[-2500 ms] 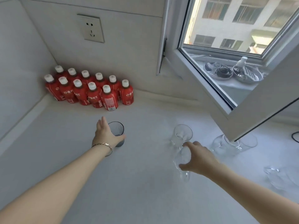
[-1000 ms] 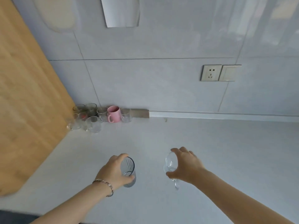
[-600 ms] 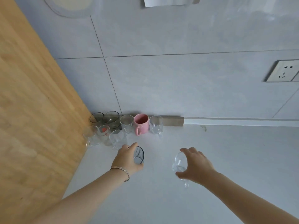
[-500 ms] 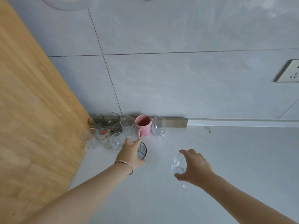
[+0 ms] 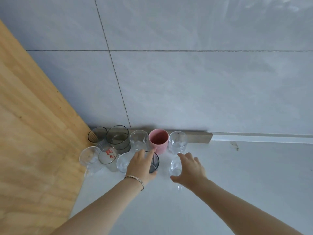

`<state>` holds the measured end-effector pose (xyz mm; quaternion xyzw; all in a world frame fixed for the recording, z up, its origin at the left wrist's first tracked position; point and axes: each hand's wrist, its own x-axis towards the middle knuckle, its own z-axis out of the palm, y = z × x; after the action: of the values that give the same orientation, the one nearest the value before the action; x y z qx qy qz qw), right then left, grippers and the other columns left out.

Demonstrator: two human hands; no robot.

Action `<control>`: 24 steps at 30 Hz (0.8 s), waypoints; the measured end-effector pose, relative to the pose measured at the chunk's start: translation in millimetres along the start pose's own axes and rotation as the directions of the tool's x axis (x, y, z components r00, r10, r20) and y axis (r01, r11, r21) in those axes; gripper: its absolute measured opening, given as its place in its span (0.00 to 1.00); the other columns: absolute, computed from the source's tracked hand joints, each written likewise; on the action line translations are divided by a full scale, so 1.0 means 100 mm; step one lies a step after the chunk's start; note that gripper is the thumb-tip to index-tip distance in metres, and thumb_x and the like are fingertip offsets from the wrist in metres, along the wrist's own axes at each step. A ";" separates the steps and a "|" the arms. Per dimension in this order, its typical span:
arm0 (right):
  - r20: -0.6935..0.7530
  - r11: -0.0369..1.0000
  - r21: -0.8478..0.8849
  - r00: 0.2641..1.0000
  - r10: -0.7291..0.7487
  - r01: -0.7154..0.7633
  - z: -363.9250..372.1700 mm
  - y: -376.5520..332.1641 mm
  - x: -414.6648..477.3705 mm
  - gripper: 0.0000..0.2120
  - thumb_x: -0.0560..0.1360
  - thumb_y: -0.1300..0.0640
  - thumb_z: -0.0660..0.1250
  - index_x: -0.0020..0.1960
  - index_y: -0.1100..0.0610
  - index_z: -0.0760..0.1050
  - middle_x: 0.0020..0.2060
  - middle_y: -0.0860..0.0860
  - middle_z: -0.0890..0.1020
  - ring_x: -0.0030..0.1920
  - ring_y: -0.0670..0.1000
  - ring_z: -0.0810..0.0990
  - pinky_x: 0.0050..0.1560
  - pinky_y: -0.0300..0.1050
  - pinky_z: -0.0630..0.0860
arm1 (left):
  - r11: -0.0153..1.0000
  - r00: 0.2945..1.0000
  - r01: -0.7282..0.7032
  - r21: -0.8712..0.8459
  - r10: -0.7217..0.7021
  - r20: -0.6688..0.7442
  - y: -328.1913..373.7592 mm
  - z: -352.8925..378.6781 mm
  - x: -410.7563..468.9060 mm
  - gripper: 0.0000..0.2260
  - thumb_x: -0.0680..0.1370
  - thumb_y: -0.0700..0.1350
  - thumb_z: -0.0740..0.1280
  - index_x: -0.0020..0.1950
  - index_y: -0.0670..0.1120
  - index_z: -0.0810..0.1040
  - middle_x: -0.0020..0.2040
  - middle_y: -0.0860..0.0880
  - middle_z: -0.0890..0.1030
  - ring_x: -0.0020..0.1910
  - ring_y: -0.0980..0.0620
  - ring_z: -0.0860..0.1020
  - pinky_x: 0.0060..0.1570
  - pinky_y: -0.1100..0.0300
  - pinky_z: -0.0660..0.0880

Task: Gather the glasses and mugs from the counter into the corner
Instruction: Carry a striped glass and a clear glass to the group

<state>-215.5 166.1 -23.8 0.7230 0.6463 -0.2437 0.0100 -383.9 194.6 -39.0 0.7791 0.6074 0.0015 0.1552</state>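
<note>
My left hand (image 5: 139,165) grips a dark ribbed glass (image 5: 154,162) that rests on the counter just in front of the pink mug (image 5: 158,140). A clear glass mug (image 5: 175,166) is held in my right hand (image 5: 190,169), right of the dark glass and below another clear glass (image 5: 177,141). Several glasses stand grouped in the corner: two smoky ones (image 5: 117,138) at the back, a clear one (image 5: 139,139) beside the pink mug, and a front row with a red-lettered glass (image 5: 108,156).
A wooden panel (image 5: 30,141) closes the corner on the left. Grey wall tiles (image 5: 186,90) rise behind the counter, with a low backsplash strip (image 5: 199,137). The white counter (image 5: 245,175) stretches to the right.
I carried both glasses from the window area over to this corner. Both hands have moved forward, bringing the dark glass and the clear mug up against the group.
</note>
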 end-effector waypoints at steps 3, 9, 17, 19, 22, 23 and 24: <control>0.007 1.000 -0.021 1.000 0.013 -0.013 0.02 -0.10 0.21 0.37 0.68 0.44 0.72 0.71 0.52 0.61 0.66 0.51 0.68 0.64 0.56 0.69 0.61 0.48 0.71 | 1.000 1.000 0.007 -0.004 -0.007 0.009 -0.01 0.06 0.03 0.32 0.74 0.52 0.66 0.74 0.51 0.54 0.67 0.45 0.66 0.68 0.47 0.65 0.62 0.56 0.71; -0.027 0.999 0.041 0.999 0.036 -0.035 0.11 -0.19 0.37 0.39 0.68 0.42 0.72 0.72 0.52 0.59 0.67 0.52 0.67 0.64 0.55 0.68 0.60 0.47 0.73 | 0.998 0.999 0.029 0.050 -0.027 -0.036 -0.02 0.19 0.04 0.33 0.76 0.52 0.63 0.75 0.49 0.51 0.70 0.43 0.62 0.72 0.45 0.60 0.69 0.56 0.65; -0.028 0.991 0.126 0.998 -0.051 0.054 0.10 0.04 0.07 0.39 0.73 0.47 0.68 0.76 0.53 0.50 0.72 0.52 0.60 0.70 0.53 0.65 0.66 0.47 0.71 | 0.986 0.997 0.073 0.148 -0.068 -0.039 0.07 0.13 -0.06 0.35 0.75 0.54 0.65 0.76 0.46 0.53 0.74 0.36 0.59 0.74 0.37 0.58 0.74 0.48 0.58; 0.013 0.991 0.131 1.000 -0.017 0.016 0.07 0.21 -0.10 0.33 0.75 0.47 0.65 0.74 0.53 0.55 0.70 0.52 0.65 0.68 0.53 0.69 0.65 0.47 0.71 | 0.977 0.995 0.047 0.207 -0.027 -0.101 0.14 0.06 -0.14 0.39 0.69 0.56 0.71 0.74 0.44 0.60 0.71 0.34 0.65 0.70 0.36 0.66 0.70 0.45 0.65; 0.212 0.990 0.125 0.976 0.043 -0.070 0.01 0.59 -0.42 0.25 0.76 0.48 0.63 0.71 0.52 0.63 0.64 0.51 0.74 0.64 0.52 0.73 0.63 0.46 0.71 | 0.971 0.977 -0.110 0.212 0.145 -0.155 0.37 0.04 -0.34 0.38 0.52 0.49 0.80 0.59 0.44 0.72 0.53 0.41 0.81 0.49 0.41 0.81 0.48 0.53 0.81; 0.267 0.989 0.114 0.962 0.058 -0.091 -0.02 0.75 -0.54 0.24 0.76 0.49 0.63 0.71 0.51 0.64 0.64 0.50 0.74 0.63 0.51 0.74 0.62 0.45 0.71 | 0.962 0.972 -0.185 0.200 0.209 -0.108 0.51 0.04 -0.43 0.33 0.55 0.48 0.79 0.57 0.45 0.73 0.53 0.44 0.80 0.51 0.45 0.79 0.51 0.58 0.79; 0.301 0.989 0.099 0.951 0.078 -0.112 -0.05 0.91 -0.66 0.24 0.76 0.49 0.63 0.70 0.51 0.65 0.64 0.50 0.74 0.63 0.51 0.74 0.61 0.45 0.71 | 0.964 0.971 -0.232 0.132 0.238 -0.032 0.66 0.03 -0.53 0.25 0.62 0.47 0.76 0.57 0.46 0.74 0.54 0.47 0.79 0.56 0.47 0.76 0.54 0.61 0.75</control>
<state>-131.7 91.1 -22.7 0.7079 0.5870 -0.3852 0.0768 -334.5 130.0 -15.5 0.8535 0.5133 -0.0003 0.0896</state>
